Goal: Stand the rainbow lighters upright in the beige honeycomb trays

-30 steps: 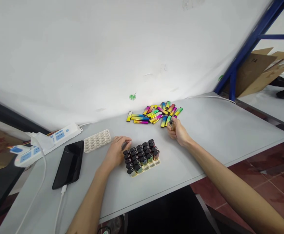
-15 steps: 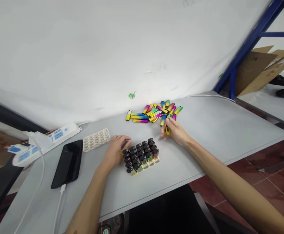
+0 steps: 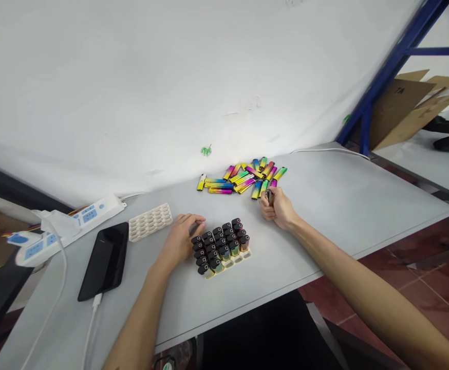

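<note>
Lighting: moderately bright, diffuse; wall pale, slightly greyer toward the top. Source direction cannot be told. Faint, soft-edged shadows on counter; deep shadow beneath its front edge. Glossy highlights on metallic-coloured lighters; dull reflection on dark phone screen. Wide-angle stretch toward frame edges; right forearm elongated. Fine detail soft; cardboard boxes at right slightly blurred.
</note>
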`<state>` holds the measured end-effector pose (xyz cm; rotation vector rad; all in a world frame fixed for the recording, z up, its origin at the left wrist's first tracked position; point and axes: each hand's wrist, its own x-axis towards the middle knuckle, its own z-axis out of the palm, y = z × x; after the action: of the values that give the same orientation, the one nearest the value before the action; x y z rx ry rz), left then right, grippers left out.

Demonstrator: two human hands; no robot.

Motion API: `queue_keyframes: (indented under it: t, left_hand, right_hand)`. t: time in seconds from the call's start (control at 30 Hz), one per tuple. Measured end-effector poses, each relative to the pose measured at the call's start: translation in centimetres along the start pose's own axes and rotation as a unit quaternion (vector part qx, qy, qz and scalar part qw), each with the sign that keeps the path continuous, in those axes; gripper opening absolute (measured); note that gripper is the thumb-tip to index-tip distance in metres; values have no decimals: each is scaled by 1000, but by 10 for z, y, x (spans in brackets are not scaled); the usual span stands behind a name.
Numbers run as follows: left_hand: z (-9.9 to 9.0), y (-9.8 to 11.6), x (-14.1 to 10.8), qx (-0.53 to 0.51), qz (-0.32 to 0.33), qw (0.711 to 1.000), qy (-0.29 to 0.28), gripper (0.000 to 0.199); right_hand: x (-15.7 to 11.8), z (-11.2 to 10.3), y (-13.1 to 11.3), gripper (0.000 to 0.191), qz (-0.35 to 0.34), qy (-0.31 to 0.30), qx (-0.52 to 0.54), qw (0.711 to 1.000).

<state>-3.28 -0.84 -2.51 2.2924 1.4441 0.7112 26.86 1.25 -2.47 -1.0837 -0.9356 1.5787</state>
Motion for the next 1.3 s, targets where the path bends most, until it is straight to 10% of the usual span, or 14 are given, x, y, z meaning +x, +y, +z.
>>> queue_keyframes:
  t: [0.77, 1.07, 1.3]
  left_hand:
    - [-3, 3, 1, -7, -7, 1000, -5, 23]
    - [-3, 4, 0, -9, -8, 1000, 9, 24]
    - [-2, 4, 0, -8, 3, 1000, 7, 24]
  right_hand:
    - [0, 4, 1, 46, 6, 30, -22, 999]
    - [3, 2, 6, 45, -155, 23, -121, 980]
    - [-33, 6, -6, 26, -267, 102, -338, 897]
